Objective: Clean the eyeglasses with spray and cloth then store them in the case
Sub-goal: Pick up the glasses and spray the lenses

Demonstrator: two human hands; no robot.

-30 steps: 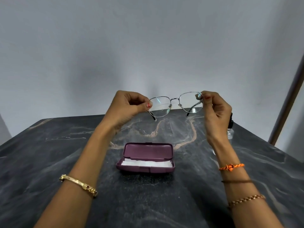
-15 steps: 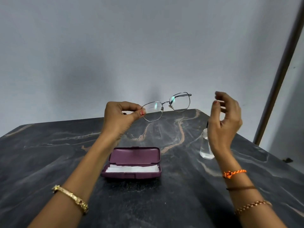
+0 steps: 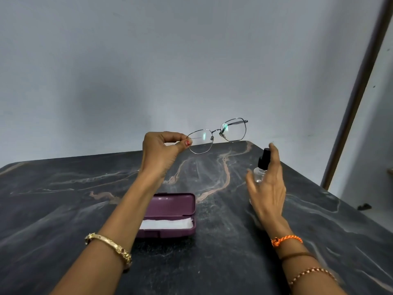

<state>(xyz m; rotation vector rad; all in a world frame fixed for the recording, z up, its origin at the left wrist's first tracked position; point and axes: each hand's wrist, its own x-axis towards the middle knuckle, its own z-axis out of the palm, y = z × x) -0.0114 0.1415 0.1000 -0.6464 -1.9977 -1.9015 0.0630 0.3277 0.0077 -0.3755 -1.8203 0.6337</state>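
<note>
My left hand [image 3: 161, 150] holds thin metal-framed eyeglasses [image 3: 215, 130] in the air above the table's far side, pinching the left end of the frame between thumb and finger. My right hand [image 3: 270, 188] curves around a small clear spray bottle [image 3: 263, 159] with a black cap on the right. Its fingers are spread and blurred, and I cannot see a firm grip. A purple glasses case [image 3: 172, 204] lies open in the middle of the table, partly behind my left forearm. A white cloth [image 3: 168, 224] rests inside it.
Everything sits on a dark marble table [image 3: 63, 199] with pale veins. A grey wall stands right behind its far edge. A brown vertical frame [image 3: 357, 99] runs up at the right, past the table's right edge.
My right hand let go of the eyeglasses and dropped to the spray bottle. The left hand alone keeps the glasses, now tilted up to the right.
</note>
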